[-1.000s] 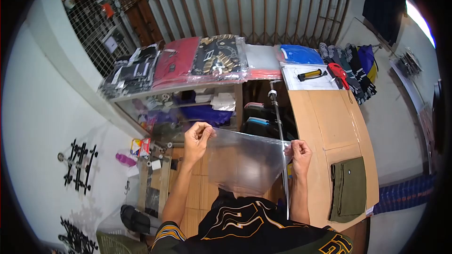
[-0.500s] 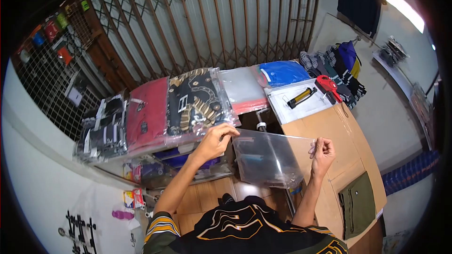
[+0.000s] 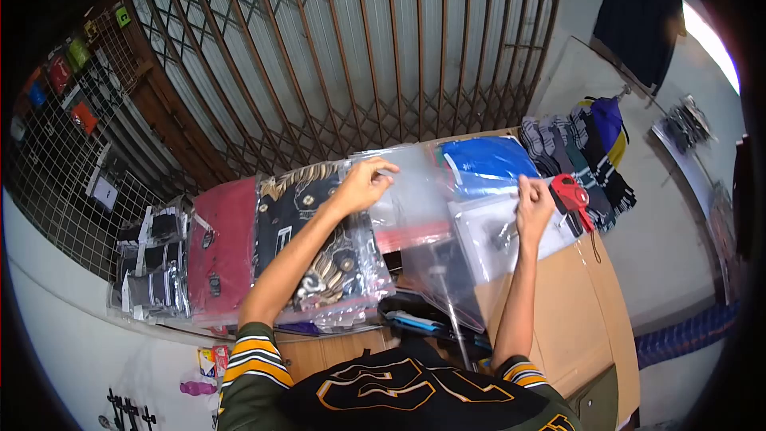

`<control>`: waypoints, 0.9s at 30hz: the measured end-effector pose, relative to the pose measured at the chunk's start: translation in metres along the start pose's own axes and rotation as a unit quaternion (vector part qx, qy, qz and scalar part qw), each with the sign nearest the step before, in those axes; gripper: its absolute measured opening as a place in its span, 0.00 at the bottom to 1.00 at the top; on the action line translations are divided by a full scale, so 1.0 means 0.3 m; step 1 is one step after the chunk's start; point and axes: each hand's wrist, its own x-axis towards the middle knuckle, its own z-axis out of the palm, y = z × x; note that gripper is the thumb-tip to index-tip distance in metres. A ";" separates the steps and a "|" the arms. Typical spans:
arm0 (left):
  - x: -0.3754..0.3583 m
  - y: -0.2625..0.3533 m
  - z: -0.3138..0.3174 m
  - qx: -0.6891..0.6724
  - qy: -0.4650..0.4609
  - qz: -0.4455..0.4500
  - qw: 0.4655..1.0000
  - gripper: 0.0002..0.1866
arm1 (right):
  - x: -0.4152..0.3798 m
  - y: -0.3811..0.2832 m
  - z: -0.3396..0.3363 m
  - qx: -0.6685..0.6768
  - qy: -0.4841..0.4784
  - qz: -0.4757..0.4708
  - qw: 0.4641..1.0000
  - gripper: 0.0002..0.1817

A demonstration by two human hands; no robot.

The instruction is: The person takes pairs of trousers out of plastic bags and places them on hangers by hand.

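A clear plastic bag (image 3: 439, 271) hangs stretched between my two hands, above the stack of clear bags and the white papers. My left hand (image 3: 367, 184) pinches its upper left part, near the patterned packaged garment (image 3: 311, 223). At the bag's upper right corner, my right hand (image 3: 533, 206) is closed on the plastic, just left of the red tape dispenser (image 3: 570, 195). Through the film the white papers (image 3: 479, 251) show blurred. A blue packaged item (image 3: 488, 161) lies behind the bag.
A red packaged garment (image 3: 223, 239) and packed socks (image 3: 155, 263) lie at the left. Brown cardboard (image 3: 574, 303) covers the right surface, with a folded olive garment (image 3: 594, 399) at its near end. Striped socks (image 3: 550, 148) hang beside a metal folding gate (image 3: 359, 56).
Both hands have moved up and forward with the clear bag, which now hangs over the papers and the stack of bags. The head view has shifted.
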 end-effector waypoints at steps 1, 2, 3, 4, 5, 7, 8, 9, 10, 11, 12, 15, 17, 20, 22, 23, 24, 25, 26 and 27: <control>0.065 -0.049 -0.010 -0.018 0.003 -0.019 1.000 0.12 | 0.067 0.004 0.056 -0.053 -0.021 0.026 0.998 0.11; 0.123 -0.092 -0.025 -0.009 0.019 -0.018 1.000 0.13 | 0.121 0.009 0.119 -0.019 -0.012 0.033 0.999 0.13; 0.179 -0.132 -0.037 -0.004 0.023 -0.059 0.998 0.14 | 0.158 0.012 0.180 0.017 -0.001 0.039 0.999 0.19; 0.232 -0.193 -0.044 0.013 0.024 -0.076 0.997 0.14 | 0.176 0.020 0.228 0.017 0.022 0.019 0.999 0.21; 0.283 -0.239 -0.056 0.030 0.027 -0.092 0.995 0.15 | 0.193 0.020 0.276 0.019 0.045 -0.002 0.999 0.25; 0.357 -0.321 -0.071 0.038 0.020 -0.143 0.989 0.16 | 0.151 0.007 0.328 0.024 0.029 0.025 0.999 0.25; 0.395 -0.356 -0.076 0.041 0.011 -0.188 0.981 0.17 | 0.101 0.000 0.348 0.021 0.003 0.041 0.999 0.24; 0.431 -0.401 -0.080 0.043 0.012 -0.189 0.981 0.17 | 0.037 -0.004 0.370 0.013 -0.026 0.033 0.999 0.25; 0.465 -0.456 -0.086 0.072 0.015 -0.207 0.976 0.18 | -0.047 0.059 0.420 0.000 -0.030 0.015 0.999 0.27; 0.494 -0.517 -0.093 0.101 0.018 -0.224 0.969 0.20 | -0.128 0.075 0.440 -0.055 -0.083 -0.006 0.995 0.27; 0.521 -0.587 -0.098 0.107 0.025 -0.242 0.964 0.21 | -0.205 0.127 0.478 -0.050 -0.119 -0.028 0.991 0.27; 0.573 -0.593 -0.120 0.127 0.026 -0.285 0.950 0.19 | -0.366 0.195 0.534 -0.057 -0.194 -0.070 0.977 0.28; 0.601 -0.634 -0.131 0.133 0.012 -0.290 0.948 0.20 | -0.434 0.226 0.559 -0.052 -0.281 -0.039 0.958 0.29; 0.617 -0.737 -0.125 0.178 0.045 -0.313 0.932 0.23 | -0.467 0.257 0.572 -0.091 -0.330 0.004 0.939 0.29; 0.616 -0.833 -0.122 0.157 0.044 -0.332 0.929 0.24 | -0.486 0.286 0.582 -0.079 -0.331 0.022 0.940 0.29; 0.613 -0.889 -0.119 0.137 0.047 -0.352 0.925 0.24 | -0.494 0.305 0.589 -0.065 -0.334 0.038 0.940 0.29; 0.609 -0.903 -0.116 0.172 0.041 -0.348 0.921 0.27 | -0.504 0.324 0.598 -0.066 -0.334 0.038 0.939 0.29; 0.594 -0.916 -0.095 0.171 0.042 -0.349 0.920 0.27 | -0.516 0.343 0.608 -0.064 -0.341 0.039 0.937 0.29; 0.580 -0.825 -0.060 0.277 0.063 -0.333 0.899 0.28 | -0.520 0.356 0.616 -0.061 -0.349 0.039 0.934 0.29; 0.567 -0.739 -0.026 0.380 0.082 -0.313 0.866 0.30 | -0.516 0.360 0.619 -0.060 -0.351 0.039 0.934 0.29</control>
